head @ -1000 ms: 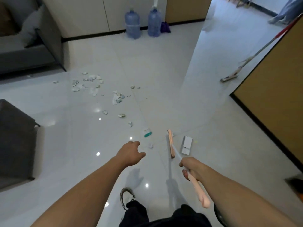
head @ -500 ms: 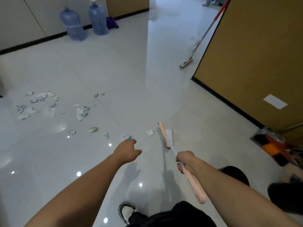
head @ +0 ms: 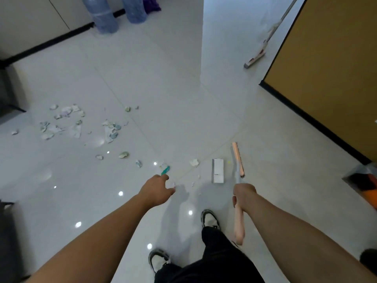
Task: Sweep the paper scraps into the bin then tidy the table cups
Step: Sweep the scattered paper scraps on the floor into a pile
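Observation:
My right hand (head: 243, 196) grips the pink handle of a broom (head: 239, 219), whose brush head (head: 237, 159) rests on the glossy white floor just ahead. A white flat piece of card (head: 217, 170) lies directly left of the brush head. My left hand (head: 157, 189) hangs loose and empty over the floor, fingers apart. A teal scrap (head: 165, 170) lies just beyond its fingers. Several paper scraps (head: 61, 123) are scattered farther left, with more scraps (head: 111, 130) in a second cluster and a small white scrap (head: 194, 162) near the card.
A tan wall panel (head: 326, 78) with black skirting runs along the right. A mop (head: 263, 50) leans against it. Two blue water bottles (head: 106, 15) stand at the far wall. A bag with orange contents (head: 365, 184) sits at the right edge. Dark furniture (head: 8, 92) is at the left.
The view has swung back left and tilted down. The brush head now sits to the right of the white card instead of left of it. My left hand stays empty.

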Demonstrator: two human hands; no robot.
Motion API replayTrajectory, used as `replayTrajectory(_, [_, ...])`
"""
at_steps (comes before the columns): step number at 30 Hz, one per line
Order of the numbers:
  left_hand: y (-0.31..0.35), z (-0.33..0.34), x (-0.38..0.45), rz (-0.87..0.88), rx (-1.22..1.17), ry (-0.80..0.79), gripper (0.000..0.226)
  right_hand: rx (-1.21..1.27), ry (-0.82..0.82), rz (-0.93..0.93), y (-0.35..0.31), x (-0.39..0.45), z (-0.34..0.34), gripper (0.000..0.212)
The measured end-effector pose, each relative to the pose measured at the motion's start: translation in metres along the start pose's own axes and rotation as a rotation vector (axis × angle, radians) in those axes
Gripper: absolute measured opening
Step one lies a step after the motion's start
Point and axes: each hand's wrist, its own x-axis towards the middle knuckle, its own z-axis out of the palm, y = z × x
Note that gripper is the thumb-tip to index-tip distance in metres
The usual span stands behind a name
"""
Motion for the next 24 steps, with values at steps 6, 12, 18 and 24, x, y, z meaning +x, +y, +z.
replayTrajectory(6, [0.024,0.016,0.041,-0.096,-0.065,-0.028,0.060,-0.025,-0.100,0.091,-0.048,0.064,-0.008,0.013])
replayTrajectory(12, [0.032,0.037,0.061,-0.124,-0.125,-0.053,0.058,-0.086,-0.182,0.148,-0.043,0.080,0.042,0.012])
replayTrajectory(18, [0.012,0.040,0.057,-0.235,-0.186,-0.078,0.057,-0.171,-0.341,0.138,-0.055,0.057,0.090,0.015])
replayTrajectory(24, [-0.016,0.029,0.055,-0.283,-0.230,-0.049,0.056,-0.190,-0.411,0.141,-0.072,0.036,0.115,0.013])
